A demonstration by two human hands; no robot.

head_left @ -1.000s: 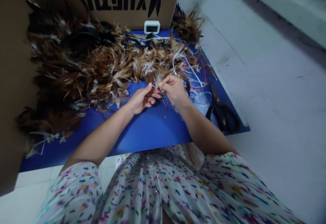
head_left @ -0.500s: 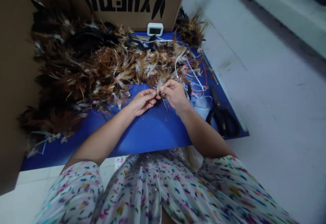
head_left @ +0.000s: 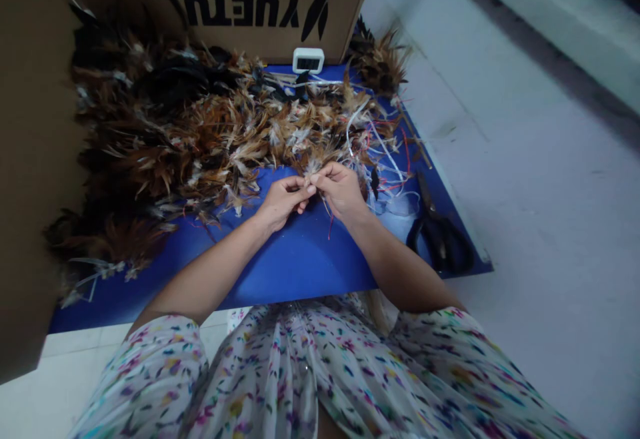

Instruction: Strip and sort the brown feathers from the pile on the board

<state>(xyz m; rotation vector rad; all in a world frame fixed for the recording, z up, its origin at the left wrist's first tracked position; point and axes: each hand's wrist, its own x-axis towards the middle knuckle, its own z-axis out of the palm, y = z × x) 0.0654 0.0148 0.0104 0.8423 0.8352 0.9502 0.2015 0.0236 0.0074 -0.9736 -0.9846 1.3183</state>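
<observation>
My left hand (head_left: 284, 200) and my right hand (head_left: 341, 190) meet above the blue table (head_left: 300, 259), thumbs and fingertips pinched together. Between them is a small feather bunch (head_left: 315, 163), its pale fluffy part showing just beyond the fingertips. A thin red string (head_left: 331, 227) hangs below my right hand. The exact spot where the fingers grip is partly hidden by the fingers themselves. Right behind my hands spreads a large pile of brown and black feathers (head_left: 215, 126), many in bunches with whitish ends.
Black-handled scissors (head_left: 440, 239) lie at the table's right side. White and red strings (head_left: 387, 149) tangle behind them. A small white digital timer (head_left: 308, 60) stands before a cardboard box (head_left: 270, 9) at the back. Another cardboard panel (head_left: 30, 159) borders the left.
My left thumb and fingers have closed in against my right fingertips at the feather bunch. The whole view has shifted slightly; the pile looks the same.
</observation>
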